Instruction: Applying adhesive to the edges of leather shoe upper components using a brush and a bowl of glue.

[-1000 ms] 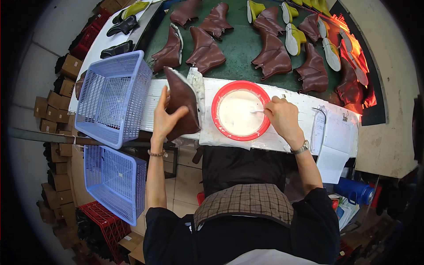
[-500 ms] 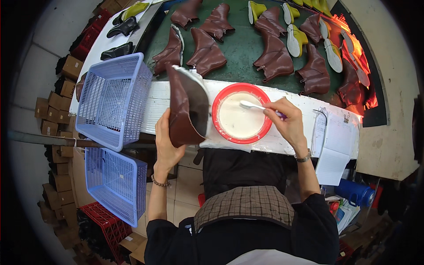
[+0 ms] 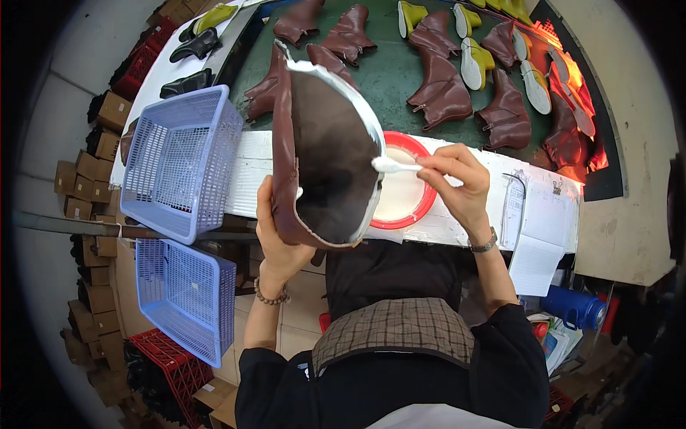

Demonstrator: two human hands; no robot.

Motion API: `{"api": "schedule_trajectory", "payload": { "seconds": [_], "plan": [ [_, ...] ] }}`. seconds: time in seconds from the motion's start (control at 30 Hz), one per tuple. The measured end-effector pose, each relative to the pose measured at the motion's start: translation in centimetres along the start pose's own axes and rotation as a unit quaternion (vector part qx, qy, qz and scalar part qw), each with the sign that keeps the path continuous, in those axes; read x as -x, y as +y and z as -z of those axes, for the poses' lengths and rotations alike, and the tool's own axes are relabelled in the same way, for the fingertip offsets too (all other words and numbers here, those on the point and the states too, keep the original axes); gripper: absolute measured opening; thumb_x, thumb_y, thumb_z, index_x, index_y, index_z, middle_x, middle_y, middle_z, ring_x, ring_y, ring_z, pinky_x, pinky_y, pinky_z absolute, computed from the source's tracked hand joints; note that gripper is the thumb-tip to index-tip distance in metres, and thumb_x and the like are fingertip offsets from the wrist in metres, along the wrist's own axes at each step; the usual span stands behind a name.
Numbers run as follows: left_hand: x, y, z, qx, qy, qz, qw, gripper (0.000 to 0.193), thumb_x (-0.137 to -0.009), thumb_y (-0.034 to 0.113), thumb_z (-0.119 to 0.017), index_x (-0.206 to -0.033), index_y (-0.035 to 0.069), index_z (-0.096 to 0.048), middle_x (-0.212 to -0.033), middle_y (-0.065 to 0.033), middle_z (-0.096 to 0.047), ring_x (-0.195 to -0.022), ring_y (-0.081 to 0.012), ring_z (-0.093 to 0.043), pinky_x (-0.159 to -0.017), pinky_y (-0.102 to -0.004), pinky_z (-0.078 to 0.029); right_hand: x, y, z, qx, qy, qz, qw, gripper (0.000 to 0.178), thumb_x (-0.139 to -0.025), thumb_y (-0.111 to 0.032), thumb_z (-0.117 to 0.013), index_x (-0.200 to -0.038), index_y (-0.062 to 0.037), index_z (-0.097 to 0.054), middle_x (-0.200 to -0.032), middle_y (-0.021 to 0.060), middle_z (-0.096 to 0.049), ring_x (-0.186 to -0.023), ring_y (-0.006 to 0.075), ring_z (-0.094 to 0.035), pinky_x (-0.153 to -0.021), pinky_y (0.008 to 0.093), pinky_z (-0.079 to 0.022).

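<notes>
My left hand (image 3: 281, 244) is closed round the lower part of a brown leather boot upper (image 3: 284, 154), raised above the table's front edge. Its wide opening faces up, showing a dark lining and a pale white edge. In a pinch, my right hand (image 3: 463, 187) holds a toothbrush (image 3: 399, 166) whose head is coated with white paste. The brush head is at the right edge of the boot upper; whether it touches, I cannot tell. Beneath the brush stands a red bowl (image 3: 431, 196) of creamy white liquid, partly hidden by the boot upper.
Brown boot uppers (image 3: 437, 89) and yellow-green shoes with pale soles (image 3: 474, 64) stand on the green surface (image 3: 389, 79) ahead. Two blue plastic baskets (image 3: 214, 154) are at left. Papers (image 3: 547, 222) lie on the right, with a blue bottle (image 3: 572, 309) below. An orange glow lights the far right.
The boot upper has risen and tilted, so its opening now faces up more and covers part of the bowl. My right hand has brought the toothbrush out of the bowl, leftward to the upper's edge.
</notes>
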State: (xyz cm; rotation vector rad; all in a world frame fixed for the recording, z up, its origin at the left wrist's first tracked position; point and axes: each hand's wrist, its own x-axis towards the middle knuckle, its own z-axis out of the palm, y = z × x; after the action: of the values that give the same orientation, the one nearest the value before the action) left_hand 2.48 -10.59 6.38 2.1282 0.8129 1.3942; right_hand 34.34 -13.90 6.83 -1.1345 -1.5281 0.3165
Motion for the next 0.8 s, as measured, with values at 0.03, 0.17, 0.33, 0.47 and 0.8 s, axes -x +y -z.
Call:
{"api": "schedule_trajectory", "payload": {
  "seconds": [0.03,0.17,0.33,0.47,0.8],
  "plan": [
    [-0.4,-0.1,-0.2,-0.009,0.010,-0.012,1.000,0.109,-0.076,-0.001,-0.088,-0.161,-0.003,-0.020,-0.144,-0.0255,-0.057,-0.128,-0.0326,-0.062,-0.108,-0.0394,-0.048,0.4,-0.2,-0.1,-0.018,-0.007,-0.007,1.000,0.022,-0.081,-0.003,-0.087,-0.102,-0.0045,-0.081,-0.094,0.0051,-0.069,-0.078,0.0118,-0.066,-0.066,0.0259,-0.052],
    [-1.6,-1.4,-1.3,-0.032,0.058,-0.076,0.995,0.106,-0.076,-0.003,-0.087,-0.161,0.008,-0.025,-0.147,-0.0255,-0.051,-0.128,-0.0360,-0.059,-0.107,-0.0432,-0.049,1.5,-1.5,-0.2,-0.012,-0.042,-0.012,0.999,0.022,-0.080,0.001,-0.086,-0.101,-0.0032,-0.081,-0.094,0.0066,-0.070,-0.081,0.0134,-0.068,-0.068,0.0246,-0.054],
    [-3.4,-3.0,-1.1,-0.124,0.064,-0.131,0.982,0.100,-0.073,0.000,-0.089,-0.156,0.018,-0.035,-0.146,-0.0262,-0.050,-0.128,-0.0405,-0.055,-0.103,-0.0476,-0.048,1.3,-3.2,-0.1,0.009,-0.090,0.016,0.996,0.023,-0.078,-0.001,-0.087,-0.100,-0.0046,-0.082,-0.089,0.0055,-0.070,-0.076,0.0154,-0.067,-0.065,0.0271,-0.052],
    [-3.8,-3.9,-0.7,-0.182,0.039,-0.208,0.960,0.087,-0.069,-0.003,-0.086,-0.146,0.014,-0.049,-0.145,-0.0236,-0.052,-0.128,-0.0421,-0.054,-0.104,-0.0499,-0.048,1.1,-3.7,-0.1,-0.045,-0.157,-0.067,0.984,0.015,-0.084,-0.004,-0.083,-0.098,-0.0037,-0.081,-0.087,0.0062,-0.071,-0.073,0.0155,-0.066,-0.062,0.0264,-0.051],
    [3.7,-6.8,9.2,0.283,-0.082,0.425,0.856,0.084,-0.063,-0.010,-0.078,-0.143,-0.005,-0.052,-0.117,-0.0139,-0.072,-0.113,-0.0238,-0.069,-0.094,-0.0338,-0.056,1.6,5.0,-0.1,0.409,-0.204,0.037,0.889,0.009,-0.084,-0.017,-0.081,-0.089,-0.0099,-0.079,-0.082,0.0023,-0.069,-0.070,0.0231,-0.068,-0.061,0.0327,-0.053]
  ]
}}
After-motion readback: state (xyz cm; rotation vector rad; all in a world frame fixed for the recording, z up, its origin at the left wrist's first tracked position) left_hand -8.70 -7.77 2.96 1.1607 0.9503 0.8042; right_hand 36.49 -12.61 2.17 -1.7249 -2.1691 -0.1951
